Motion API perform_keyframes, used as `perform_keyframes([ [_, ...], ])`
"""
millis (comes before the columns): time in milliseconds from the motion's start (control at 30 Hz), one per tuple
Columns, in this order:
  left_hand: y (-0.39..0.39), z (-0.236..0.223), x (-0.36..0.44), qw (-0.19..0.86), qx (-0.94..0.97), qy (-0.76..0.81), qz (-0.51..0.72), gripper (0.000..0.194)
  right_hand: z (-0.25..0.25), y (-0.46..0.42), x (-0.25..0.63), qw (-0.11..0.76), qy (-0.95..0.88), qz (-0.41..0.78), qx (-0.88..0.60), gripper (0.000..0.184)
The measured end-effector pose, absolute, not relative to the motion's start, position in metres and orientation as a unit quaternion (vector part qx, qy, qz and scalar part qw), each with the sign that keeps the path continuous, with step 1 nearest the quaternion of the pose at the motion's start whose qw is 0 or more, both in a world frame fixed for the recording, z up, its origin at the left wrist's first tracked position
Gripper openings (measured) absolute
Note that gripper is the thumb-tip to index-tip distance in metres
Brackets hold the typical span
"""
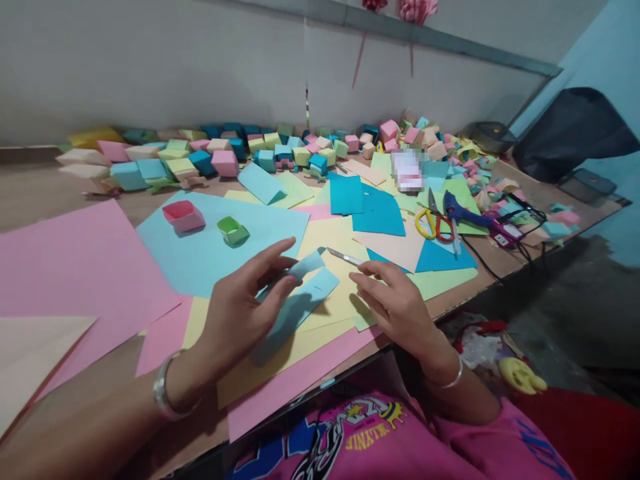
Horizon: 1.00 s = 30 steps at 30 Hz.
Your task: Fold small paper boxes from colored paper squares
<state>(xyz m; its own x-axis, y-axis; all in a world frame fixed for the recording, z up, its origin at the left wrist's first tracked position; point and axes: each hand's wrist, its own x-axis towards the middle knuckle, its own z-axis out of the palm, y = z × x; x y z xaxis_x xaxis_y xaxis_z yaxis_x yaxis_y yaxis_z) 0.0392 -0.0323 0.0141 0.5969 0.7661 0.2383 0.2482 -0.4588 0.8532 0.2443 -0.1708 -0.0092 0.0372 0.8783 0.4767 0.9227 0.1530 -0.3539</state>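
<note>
My left hand [245,293] is curled around a light blue paper strip [307,265], its thumb and fingers on either side. Just below lies another part of light blue paper [305,303] with a small slit near its end; whether the two join is hidden by the hand. A slim craft knife [343,256] extends from the fingertips of my right hand [395,297], blade towards the left, over pale yellow paper [330,237]. The knife's handle end is hidden behind those fingers.
A pink open paper box [184,217] and a smaller green one [233,230] sit on a light blue sheet [270,230]. Scissors [434,223] and a blue glue gun [465,212] with cables lie right. Several folded paper boxes [225,163] line the wall.
</note>
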Motion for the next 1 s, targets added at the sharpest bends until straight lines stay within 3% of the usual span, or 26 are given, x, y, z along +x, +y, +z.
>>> perform_keyframes([
  [100, -0.029, 0.018, 0.042, 0.621, 0.66, 0.321, 0.275, 0.052, -0.001, -0.166, 0.24, 0.345, -0.685, 0.0, -0.641, 0.03],
  [167, -0.026, 0.017, 0.043, 0.691, 0.588, 0.334, 0.255, 0.05, 0.003, -0.162, 0.235, 0.36, -0.686, 0.022, -0.632, 0.028],
  [233, -0.024, 0.014, 0.045, 0.715, 0.536, 0.365, 0.262, 0.046, 0.004, -0.158, 0.228, 0.341, -0.693, 0.028, -0.634, 0.024],
  [467, -0.022, 0.008, 0.05, 0.745, 0.452, 0.42, 0.254, 0.034, 0.004, -0.136, 0.212, 0.153, -0.683, -0.028, -0.714, 0.017],
  [667, -0.021, 0.009, 0.046, 0.681, 0.531, 0.417, 0.283, 0.035, 0.013, -0.097, 0.215, 0.048, -0.721, 0.025, -0.691, 0.019],
  [767, -0.019, 0.012, 0.043, 0.615, 0.608, 0.415, 0.283, 0.033, 0.007, -0.086, 0.21, 0.017, -0.741, 0.018, -0.672, 0.01],
  [900, -0.012, 0.012, 0.041, 0.509, 0.684, 0.433, 0.294, 0.029, 0.002, -0.084, 0.206, 0.009, -0.756, 0.01, -0.655, 0.01],
  [1000, -0.003, 0.007, 0.039, 0.468, 0.71, 0.426, 0.308, 0.03, 0.013, -0.087, 0.211, 0.059, -0.774, 0.054, -0.628, 0.011],
])
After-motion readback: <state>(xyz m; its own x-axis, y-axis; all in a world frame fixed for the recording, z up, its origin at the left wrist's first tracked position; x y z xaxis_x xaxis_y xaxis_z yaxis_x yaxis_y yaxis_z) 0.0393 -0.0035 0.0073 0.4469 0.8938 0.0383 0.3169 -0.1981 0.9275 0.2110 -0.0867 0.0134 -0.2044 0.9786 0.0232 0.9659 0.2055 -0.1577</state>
